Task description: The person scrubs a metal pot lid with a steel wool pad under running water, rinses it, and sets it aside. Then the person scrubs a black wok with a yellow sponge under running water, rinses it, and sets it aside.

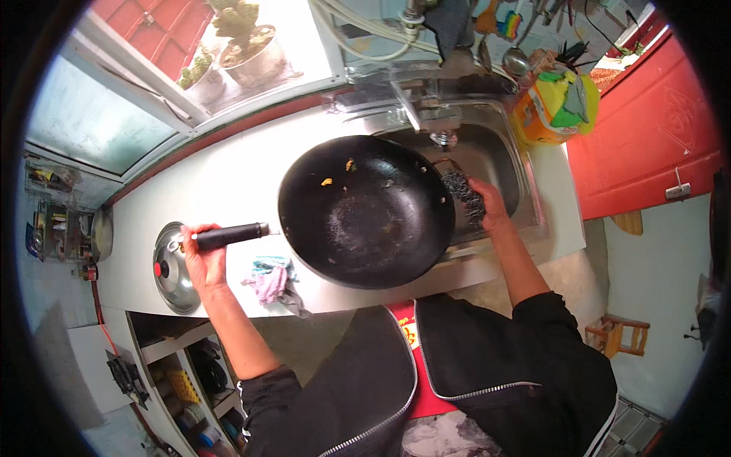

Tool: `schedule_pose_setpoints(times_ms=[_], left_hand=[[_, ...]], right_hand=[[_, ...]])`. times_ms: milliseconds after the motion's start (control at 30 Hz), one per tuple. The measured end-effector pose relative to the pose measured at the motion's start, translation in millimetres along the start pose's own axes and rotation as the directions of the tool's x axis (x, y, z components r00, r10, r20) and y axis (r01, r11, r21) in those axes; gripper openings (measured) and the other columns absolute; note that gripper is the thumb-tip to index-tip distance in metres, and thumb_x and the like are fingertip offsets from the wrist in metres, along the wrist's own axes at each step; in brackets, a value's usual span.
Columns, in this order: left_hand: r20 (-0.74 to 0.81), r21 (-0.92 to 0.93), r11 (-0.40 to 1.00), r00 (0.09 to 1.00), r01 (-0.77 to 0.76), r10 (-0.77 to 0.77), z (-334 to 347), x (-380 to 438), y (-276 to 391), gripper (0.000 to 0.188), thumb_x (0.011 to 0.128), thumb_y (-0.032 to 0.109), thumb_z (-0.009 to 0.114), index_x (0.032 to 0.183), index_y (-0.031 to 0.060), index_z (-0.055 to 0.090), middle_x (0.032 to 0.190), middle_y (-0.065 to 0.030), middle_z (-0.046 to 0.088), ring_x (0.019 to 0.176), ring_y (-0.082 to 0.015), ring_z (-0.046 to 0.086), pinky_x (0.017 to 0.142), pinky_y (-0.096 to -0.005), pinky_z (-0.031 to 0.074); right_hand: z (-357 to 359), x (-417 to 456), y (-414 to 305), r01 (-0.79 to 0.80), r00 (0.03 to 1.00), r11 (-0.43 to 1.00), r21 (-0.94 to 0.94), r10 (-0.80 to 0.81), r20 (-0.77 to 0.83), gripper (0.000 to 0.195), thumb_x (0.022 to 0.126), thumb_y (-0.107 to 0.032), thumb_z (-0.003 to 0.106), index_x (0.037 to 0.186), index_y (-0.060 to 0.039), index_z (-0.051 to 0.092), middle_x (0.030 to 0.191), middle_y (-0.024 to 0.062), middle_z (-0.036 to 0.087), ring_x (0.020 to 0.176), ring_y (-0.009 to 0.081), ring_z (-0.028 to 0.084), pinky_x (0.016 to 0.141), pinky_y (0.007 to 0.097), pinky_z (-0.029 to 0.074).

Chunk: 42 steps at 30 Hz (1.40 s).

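My left hand [204, 257] grips the black handle [231, 235] of a large dark wok [368, 211]. The wok is held above the counter, its right side over the edge of a stainless steel sink [502, 154]. Small yellow food scraps and whitish patches show on its inner face. At the wok's right rim, my right hand [492, 204] holds a dark, mesh-like scouring pad [464, 191] over the sink. A faucet [408, 105] stands behind the sink. Left of the wok lies a crumpled pink and blue cloth [271, 280].
A domed metal lid [177, 280] lies on the white counter [228, 171] by my left hand. A yellow plastic container [551, 108] stands right of the sink. Utensils, including a ladle [515, 61], hang behind. Open shelves [183, 365] lie below the counter at left.
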<state>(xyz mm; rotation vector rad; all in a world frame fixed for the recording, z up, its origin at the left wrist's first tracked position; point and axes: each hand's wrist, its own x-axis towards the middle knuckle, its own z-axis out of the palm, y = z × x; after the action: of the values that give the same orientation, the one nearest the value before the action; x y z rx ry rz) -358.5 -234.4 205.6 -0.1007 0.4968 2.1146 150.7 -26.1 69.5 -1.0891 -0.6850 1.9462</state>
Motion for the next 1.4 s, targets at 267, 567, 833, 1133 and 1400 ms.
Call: schedule_pose_setpoints(times_ms=[267, 567, 833, 1133, 1400], left_hand=[[-0.276, 0.152, 0.987, 0.961, 0.058, -0.014, -38.2, 20.7, -130.1, 0.020, 0.081, 0.020, 0.066, 0.070, 0.0089, 0.054, 0.071, -0.0078, 0.056, 0.074, -0.0212, 0.054, 0.089, -0.0454, 0.038], [-0.555, 0.133, 0.991, 0.831, 0.028, 0.051, -102.0, 45.7, -193.4, 0.026, 0.084, 0.023, 0.064, 0.066, 0.0101, 0.050, 0.064, -0.0047, 0.055, 0.072, -0.0252, 0.057, 0.078, -0.0449, 0.047], [-0.655, 0.163, 0.983, 0.754, 0.080, 0.047, -96.3, 37.9, -204.9, 0.017, 0.086, 0.018, 0.050, 0.078, 0.0028, 0.052, 0.080, -0.0114, 0.059, 0.083, -0.0301, 0.057, 0.082, -0.0498, 0.044], [-0.603, 0.224, 0.969, 0.796, 0.104, 0.054, -100.0, 22.0, -196.0, 0.010, 0.086, 0.012, 0.048, 0.086, 0.0038, 0.054, 0.097, -0.0165, 0.059, 0.096, -0.0318, 0.057, 0.091, -0.0542, 0.042], [-0.589, 0.296, 0.939, 0.808, 0.178, 0.033, -94.2, 9.3, -196.0, 0.008, 0.084, 0.009, 0.054, 0.085, 0.0013, 0.055, 0.092, -0.0135, 0.060, 0.095, -0.0299, 0.058, 0.092, -0.0488, 0.042]], right_hand=[[-98.3, 28.9, -68.3, -0.097, 0.992, 0.990, -0.105, 0.087, -0.096, 0.025, 0.083, -0.020, 0.059, 0.099, -0.0011, 0.062, 0.085, 0.0077, 0.063, 0.074, 0.0190, 0.061, 0.068, 0.0314, 0.049], [-149.1, 91.4, -68.4, -0.200, 0.959, 0.969, -0.144, 0.163, -0.233, 0.018, 0.078, -0.016, 0.064, 0.089, -0.0019, 0.062, 0.079, 0.0091, 0.062, 0.061, 0.0193, 0.058, 0.053, 0.0315, 0.047], [-167.7, 121.2, -62.1, -0.200, 0.963, 0.909, -0.366, 0.112, -0.247, 0.025, 0.074, -0.018, 0.066, 0.093, -0.0007, 0.062, 0.084, 0.0110, 0.063, 0.072, 0.0247, 0.060, 0.062, 0.0354, 0.048], [-29.7, 146.3, -116.0, 0.276, 0.893, -0.293, -0.915, -0.274, 0.357, 0.062, 0.080, -0.011, 0.055, 0.138, -0.0167, 0.033, 0.133, 0.0213, 0.040, 0.098, 0.0381, 0.058, 0.083, 0.0451, 0.048], [55.4, 223.5, -113.3, 0.270, 0.854, -0.745, -0.610, -0.107, 0.509, 0.062, 0.084, -0.013, 0.052, 0.140, -0.0227, 0.027, 0.114, 0.0190, 0.053, 0.087, 0.0368, 0.062, 0.066, 0.0440, 0.051]])
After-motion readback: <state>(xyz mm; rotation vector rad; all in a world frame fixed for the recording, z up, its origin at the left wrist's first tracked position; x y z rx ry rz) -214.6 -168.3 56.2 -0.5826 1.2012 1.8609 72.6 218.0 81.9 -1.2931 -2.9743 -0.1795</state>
